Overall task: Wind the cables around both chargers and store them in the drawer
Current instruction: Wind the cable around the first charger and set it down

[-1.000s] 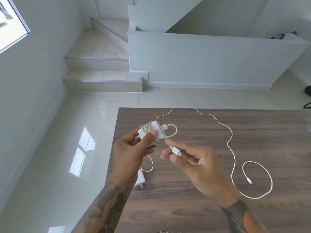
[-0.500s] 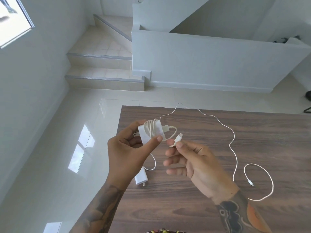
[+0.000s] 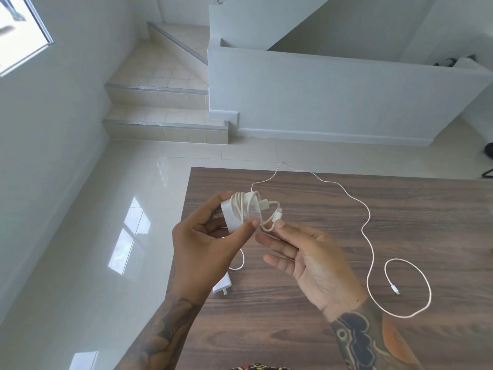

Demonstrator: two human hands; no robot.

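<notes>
Nearest on the counter (image 3: 293, 329), at its left edge and partly hidden under the left wrist, lies the second charger (image 3: 222, 285), prongs toward the viewer. Its cable (image 3: 369, 222) is still loose: it runs from a small bend just beside the charger, behind the raised hands, up to the far edge, then snakes down the right side to a wide loop with the connector lying inside it.

Above this, both hands are raised over the counter. The left hand (image 3: 202, 249) grips the first charger (image 3: 240, 213) between thumb and fingers, thumb tip pressed on its near face; several turns of cable are wrapped round its body. The right hand (image 3: 309, 263) pinches the last short length of cable just below its connector (image 3: 278, 213), the other fingers loosely spread, palm up.

A second ago the connector sat low between the fingers, well below the charger; now it has been carried up to the charger's right side, leaving only a small loop hanging. The winding of the first charger therefore looks all but finished, with just the end left to tuck in. The second charger is untouched, and no drawer is in view.

Beyond the counter are pale floor tiles (image 3: 133, 209), steps (image 3: 165, 108) and a low white wall (image 3: 333, 97).
</notes>
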